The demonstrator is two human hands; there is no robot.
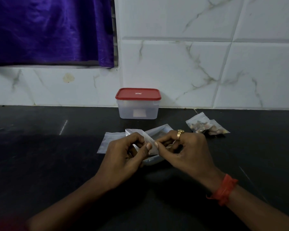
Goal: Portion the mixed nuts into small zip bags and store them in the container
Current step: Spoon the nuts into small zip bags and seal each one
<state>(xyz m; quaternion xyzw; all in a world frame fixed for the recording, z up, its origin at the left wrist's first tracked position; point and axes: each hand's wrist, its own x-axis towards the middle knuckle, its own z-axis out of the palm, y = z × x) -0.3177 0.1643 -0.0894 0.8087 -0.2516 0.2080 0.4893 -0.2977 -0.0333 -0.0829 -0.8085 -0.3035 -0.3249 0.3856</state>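
My left hand (126,151) and my right hand (184,150) both pinch a small clear zip bag (148,139) between thumb and fingers, held just above a small tray (153,161) that is mostly hidden under my hands. A few brown nuts (162,133) show in the tray behind the bag. Flat clear zip bags (107,142) lie on the counter to the left. Two zip bags filled with mixed nuts (205,126) lie to the right. A clear container with a red lid (138,104) stands shut against the wall.
The black counter (40,155) meets a white marble-tiled wall (207,64) at the back. A purple curtain (48,30) hangs at the upper left above a ledge.
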